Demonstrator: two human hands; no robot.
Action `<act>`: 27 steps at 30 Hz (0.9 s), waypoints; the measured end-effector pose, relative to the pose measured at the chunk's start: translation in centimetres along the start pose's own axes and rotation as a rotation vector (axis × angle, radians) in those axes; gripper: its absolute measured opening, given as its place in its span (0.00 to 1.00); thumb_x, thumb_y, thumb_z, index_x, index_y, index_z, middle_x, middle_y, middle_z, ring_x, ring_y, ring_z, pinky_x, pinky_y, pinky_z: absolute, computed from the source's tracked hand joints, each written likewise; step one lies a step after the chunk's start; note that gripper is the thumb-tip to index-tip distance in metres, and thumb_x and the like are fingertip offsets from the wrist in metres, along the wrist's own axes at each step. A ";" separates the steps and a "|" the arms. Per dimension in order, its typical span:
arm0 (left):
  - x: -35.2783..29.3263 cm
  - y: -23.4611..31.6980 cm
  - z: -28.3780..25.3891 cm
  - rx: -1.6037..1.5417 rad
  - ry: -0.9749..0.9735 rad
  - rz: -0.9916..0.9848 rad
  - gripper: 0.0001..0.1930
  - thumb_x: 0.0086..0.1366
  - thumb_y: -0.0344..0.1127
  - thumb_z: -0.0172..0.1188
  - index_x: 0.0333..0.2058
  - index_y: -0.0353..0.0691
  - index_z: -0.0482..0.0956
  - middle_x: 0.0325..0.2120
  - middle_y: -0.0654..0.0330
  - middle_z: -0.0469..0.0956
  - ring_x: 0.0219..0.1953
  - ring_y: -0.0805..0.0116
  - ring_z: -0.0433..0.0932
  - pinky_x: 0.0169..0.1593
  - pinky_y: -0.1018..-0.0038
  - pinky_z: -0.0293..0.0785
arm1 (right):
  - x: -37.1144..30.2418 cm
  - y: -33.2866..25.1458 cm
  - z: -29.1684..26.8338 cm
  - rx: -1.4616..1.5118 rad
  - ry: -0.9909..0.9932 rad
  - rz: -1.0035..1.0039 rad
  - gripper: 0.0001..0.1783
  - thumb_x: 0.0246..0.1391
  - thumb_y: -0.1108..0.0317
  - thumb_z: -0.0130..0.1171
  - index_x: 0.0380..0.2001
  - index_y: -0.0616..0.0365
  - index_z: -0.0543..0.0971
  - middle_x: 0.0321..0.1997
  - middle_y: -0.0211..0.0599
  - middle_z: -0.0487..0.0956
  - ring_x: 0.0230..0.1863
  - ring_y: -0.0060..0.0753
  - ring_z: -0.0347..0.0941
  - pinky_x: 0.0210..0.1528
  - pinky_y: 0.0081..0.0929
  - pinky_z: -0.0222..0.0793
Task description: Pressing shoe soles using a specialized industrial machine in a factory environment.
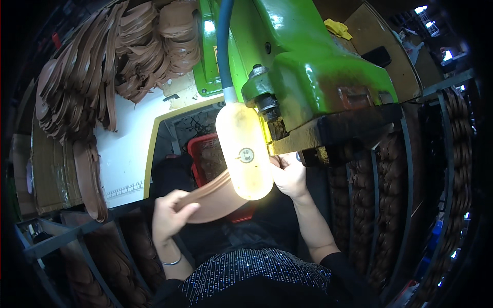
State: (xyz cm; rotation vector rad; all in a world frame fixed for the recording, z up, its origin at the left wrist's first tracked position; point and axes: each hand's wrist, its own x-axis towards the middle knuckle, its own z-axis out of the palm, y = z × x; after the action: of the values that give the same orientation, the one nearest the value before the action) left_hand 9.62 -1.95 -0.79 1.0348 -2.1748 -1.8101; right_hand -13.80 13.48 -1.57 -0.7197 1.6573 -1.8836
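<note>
A long brown shoe sole [213,206] with a raised edge stretches from my left hand to behind a glowing lamp [239,128]. My left hand [170,213] is closed around its near left end, thumb on the upper face. On the lamp's other side, my right hand [290,177] is closed just under the green machine's [328,66] head, with the fingers bent at the sole's far end. The lamp hides that end and some of the right fingertips, so their exact contact does not show.
Brown soles [77,87] lie in piles on a white table [120,154] at the left. A red crate [197,159] sits below the table cut-out. Metal racks [411,195] of brown soles stand on both sides. A yellow cloth [337,29] lies behind the machine.
</note>
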 end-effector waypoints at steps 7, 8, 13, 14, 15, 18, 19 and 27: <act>3.1 4.2 8.3 -0.151 0.009 0.406 0.16 0.51 0.28 0.64 0.39 0.29 0.75 0.29 0.50 0.80 0.31 0.69 0.81 0.37 0.75 0.74 | -0.3 -1.0 -0.1 -0.078 0.093 -0.138 0.05 0.46 0.81 0.60 0.29 0.69 0.75 0.26 0.28 0.75 0.27 0.16 0.71 0.32 0.14 0.68; 3.4 4.3 8.9 -0.156 0.008 0.410 0.16 0.51 0.28 0.64 0.39 0.29 0.75 0.29 0.50 0.80 0.31 0.69 0.81 0.37 0.75 0.74 | -0.6 -1.0 -0.7 -0.084 0.093 -0.141 0.05 0.46 0.81 0.60 0.29 0.69 0.75 0.26 0.28 0.75 0.27 0.16 0.71 0.32 0.14 0.68; 3.6 3.8 11.1 -0.259 -0.067 0.326 0.15 0.55 0.27 0.61 0.41 0.30 0.74 0.31 0.53 0.79 0.33 0.69 0.79 0.39 0.77 0.73 | -1.4 -1.4 -2.6 -0.059 0.162 -0.086 0.11 0.43 0.79 0.64 0.32 0.71 0.76 0.32 0.36 0.79 0.33 0.22 0.75 0.38 0.18 0.70; 3.4 4.0 11.3 -0.280 -0.108 0.231 0.14 0.57 0.26 0.60 0.43 0.31 0.73 0.33 0.58 0.78 0.36 0.72 0.77 0.42 0.79 0.72 | -1.5 -1.2 -2.8 -0.083 0.144 -0.058 0.12 0.43 0.79 0.64 0.33 0.71 0.76 0.33 0.36 0.79 0.33 0.22 0.75 0.39 0.18 0.70; 3.0 3.8 11.6 -0.280 -0.112 0.231 0.14 0.57 0.26 0.60 0.43 0.31 0.73 0.33 0.58 0.78 0.36 0.72 0.77 0.42 0.79 0.72 | -1.5 -1.4 -2.5 -0.069 0.145 -0.030 0.14 0.42 0.81 0.64 0.34 0.69 0.74 0.32 0.34 0.77 0.34 0.22 0.74 0.38 0.18 0.70; 1.9 2.5 13.4 -0.425 -0.019 0.176 0.13 0.59 0.25 0.58 0.43 0.30 0.72 0.34 0.58 0.77 0.37 0.73 0.76 0.43 0.79 0.71 | -1.0 -1.6 -0.6 0.047 0.137 -0.038 0.15 0.40 0.84 0.64 0.32 0.66 0.71 0.28 0.29 0.72 0.31 0.19 0.71 0.36 0.15 0.68; 1.6 1.9 13.9 -0.528 0.083 0.219 0.16 0.58 0.24 0.58 0.45 0.26 0.70 0.37 0.54 0.77 0.39 0.71 0.76 0.44 0.78 0.71 | -0.9 -1.5 0.1 0.017 0.135 -0.022 0.16 0.38 0.86 0.64 0.28 0.62 0.68 0.26 0.26 0.67 0.27 0.15 0.66 0.33 0.13 0.66; 1.1 0.0 11.4 -0.531 0.220 0.334 0.24 0.56 0.29 0.61 0.48 0.25 0.63 0.42 0.52 0.73 0.43 0.68 0.74 0.47 0.76 0.70 | -1.3 -5.1 -2.1 -0.636 -0.166 -0.059 0.18 0.41 0.69 0.69 0.32 0.62 0.71 0.20 0.36 0.75 0.21 0.16 0.70 0.23 0.17 0.66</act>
State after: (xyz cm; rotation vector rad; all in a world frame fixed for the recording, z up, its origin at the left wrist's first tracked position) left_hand 3.02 6.77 -4.21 0.6653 -1.5036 -1.8526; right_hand -14.54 16.42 3.22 -1.1446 2.1518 -1.2706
